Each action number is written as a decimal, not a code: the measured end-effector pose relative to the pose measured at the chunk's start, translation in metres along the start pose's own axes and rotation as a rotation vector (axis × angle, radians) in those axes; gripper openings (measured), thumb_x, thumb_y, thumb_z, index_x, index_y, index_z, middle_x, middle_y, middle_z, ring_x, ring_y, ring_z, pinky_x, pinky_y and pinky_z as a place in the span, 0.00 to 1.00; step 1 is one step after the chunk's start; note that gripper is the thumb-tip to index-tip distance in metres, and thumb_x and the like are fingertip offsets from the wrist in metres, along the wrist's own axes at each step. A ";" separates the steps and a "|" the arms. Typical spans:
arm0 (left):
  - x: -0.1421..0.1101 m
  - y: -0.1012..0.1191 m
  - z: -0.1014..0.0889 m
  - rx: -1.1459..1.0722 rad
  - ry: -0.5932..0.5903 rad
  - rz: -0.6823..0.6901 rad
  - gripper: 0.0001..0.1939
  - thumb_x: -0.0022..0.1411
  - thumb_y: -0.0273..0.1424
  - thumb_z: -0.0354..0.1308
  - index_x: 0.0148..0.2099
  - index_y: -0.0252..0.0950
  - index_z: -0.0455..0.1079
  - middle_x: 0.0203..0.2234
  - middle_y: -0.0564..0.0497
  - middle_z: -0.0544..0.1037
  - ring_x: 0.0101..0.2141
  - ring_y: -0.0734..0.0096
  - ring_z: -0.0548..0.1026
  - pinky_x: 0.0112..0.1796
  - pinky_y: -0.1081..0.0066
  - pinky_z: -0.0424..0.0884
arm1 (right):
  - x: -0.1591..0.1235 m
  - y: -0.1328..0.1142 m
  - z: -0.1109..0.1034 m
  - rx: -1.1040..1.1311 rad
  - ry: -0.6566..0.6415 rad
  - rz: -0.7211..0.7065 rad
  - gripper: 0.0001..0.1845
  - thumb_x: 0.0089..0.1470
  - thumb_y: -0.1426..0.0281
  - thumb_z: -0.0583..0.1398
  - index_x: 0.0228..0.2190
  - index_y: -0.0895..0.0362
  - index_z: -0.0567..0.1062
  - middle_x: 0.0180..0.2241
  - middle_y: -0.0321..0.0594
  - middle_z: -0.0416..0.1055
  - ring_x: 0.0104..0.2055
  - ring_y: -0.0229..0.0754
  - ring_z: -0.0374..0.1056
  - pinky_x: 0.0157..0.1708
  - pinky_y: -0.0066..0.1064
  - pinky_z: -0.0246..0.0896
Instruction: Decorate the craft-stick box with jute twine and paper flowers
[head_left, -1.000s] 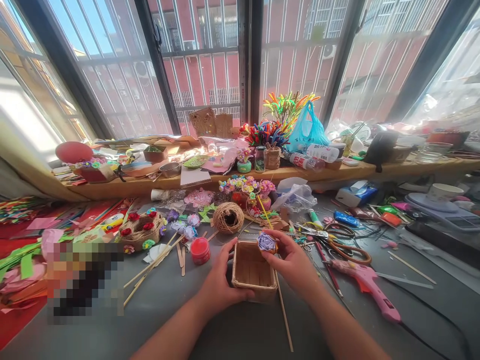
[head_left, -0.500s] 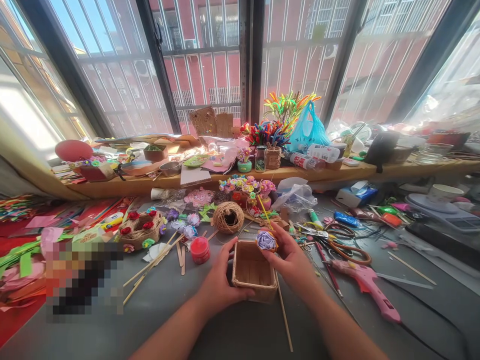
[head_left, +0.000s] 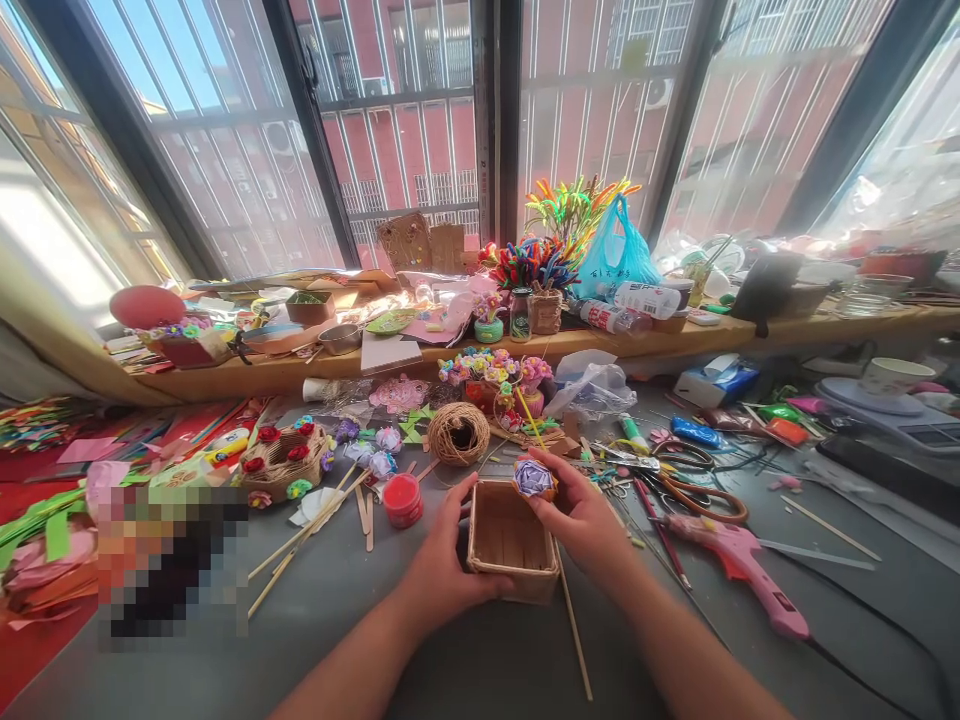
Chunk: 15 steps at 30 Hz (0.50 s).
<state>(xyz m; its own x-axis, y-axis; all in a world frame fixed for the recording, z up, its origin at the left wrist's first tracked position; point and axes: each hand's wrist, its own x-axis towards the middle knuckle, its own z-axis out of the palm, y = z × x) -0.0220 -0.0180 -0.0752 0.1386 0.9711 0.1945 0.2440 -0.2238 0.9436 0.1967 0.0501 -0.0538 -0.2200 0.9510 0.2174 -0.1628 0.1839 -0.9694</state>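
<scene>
My left hand [head_left: 454,555] grips the left side of a small square wooden box [head_left: 514,585], thumb along its near face. The box's open top is tilted toward me and nothing shows inside. At its far right corner, my right hand [head_left: 574,510] pinches a purple paper rose [head_left: 534,478] with some orange at its edge. The fingers partly cover the rose, and I cannot tell whether it touches the rim. A thin stick [head_left: 576,640] lies on the table from under the box toward me. Left of the box stands a red tub [head_left: 403,500].
A ball of twine [head_left: 457,434] sits behind the box. To the right lie scissors [head_left: 697,495] and a pink glue gun [head_left: 750,570] with its cord. At left are a twine-wrapped basket with flowers [head_left: 285,462], thin sticks [head_left: 300,535] and coloured paper [head_left: 56,545]. Part of the left is pixelated.
The paper rose has turned slightly in my right hand and stays over the box's far right corner. The view has shifted a little; my left hand still grips the box.
</scene>
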 end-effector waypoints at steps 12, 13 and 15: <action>0.002 -0.004 -0.002 0.014 0.004 -0.031 0.62 0.49 0.49 0.78 0.76 0.46 0.48 0.70 0.37 0.62 0.68 0.37 0.64 0.66 0.42 0.61 | -0.004 0.020 0.007 0.221 0.066 0.038 0.34 0.51 0.58 0.75 0.59 0.46 0.77 0.56 0.42 0.80 0.57 0.53 0.75 0.61 0.48 0.66; 0.002 -0.005 -0.002 0.021 0.009 -0.030 0.61 0.49 0.49 0.79 0.76 0.46 0.48 0.70 0.38 0.62 0.68 0.37 0.64 0.66 0.42 0.61 | -0.004 0.021 0.008 0.247 0.076 0.046 0.35 0.50 0.58 0.75 0.58 0.46 0.78 0.55 0.41 0.81 0.57 0.53 0.75 0.62 0.48 0.65; 0.002 -0.005 -0.002 0.021 0.013 -0.029 0.61 0.49 0.48 0.79 0.76 0.47 0.49 0.71 0.39 0.62 0.67 0.37 0.65 0.66 0.43 0.62 | -0.005 0.023 0.010 0.277 0.085 0.070 0.35 0.49 0.58 0.75 0.58 0.45 0.78 0.55 0.41 0.81 0.57 0.53 0.75 0.63 0.49 0.64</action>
<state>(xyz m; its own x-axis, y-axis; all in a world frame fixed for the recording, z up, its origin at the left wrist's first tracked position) -0.0248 -0.0149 -0.0794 0.1190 0.9782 0.1702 0.2683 -0.1967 0.9431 0.1841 0.0470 -0.0755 -0.1608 0.9785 0.1291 -0.4086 0.0531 -0.9112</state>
